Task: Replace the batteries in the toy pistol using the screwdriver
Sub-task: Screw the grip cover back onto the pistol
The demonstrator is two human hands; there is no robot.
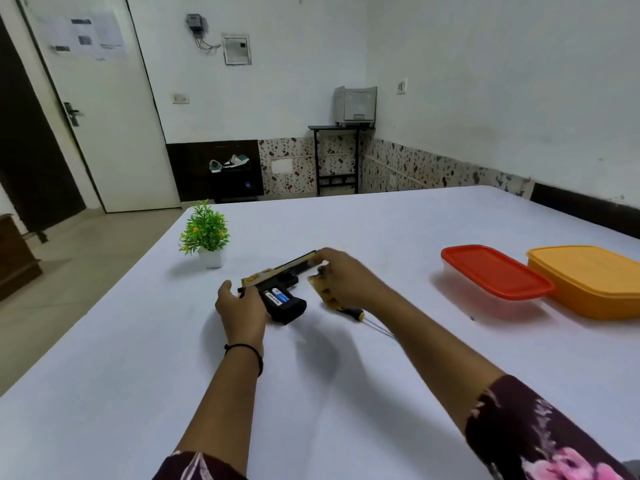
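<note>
On the white counter (346, 393), the left hand (242, 306) curls round the rear of the toy pistol (277, 277), which lies on its side. It is black and gold, with its grip compartment uncovered. Batteries (277, 296), blue and white, sit inside it, so the unscrewing looks done, though whether they are old or new I cannot tell. The gold-patterned cover (323, 292) sits under the right hand (346, 275), whose fingers pinch the muzzle. The screwdriver (356, 312) lies beside that wrist. Closing and screwing down seem left.

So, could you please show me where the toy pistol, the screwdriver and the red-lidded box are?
toy pistol (282, 281): head view, on the black frame above the grip.
screwdriver (350, 311): head view, on its black handle.
red-lidded box (495, 271): head view, on the middle of the lid.
</note>
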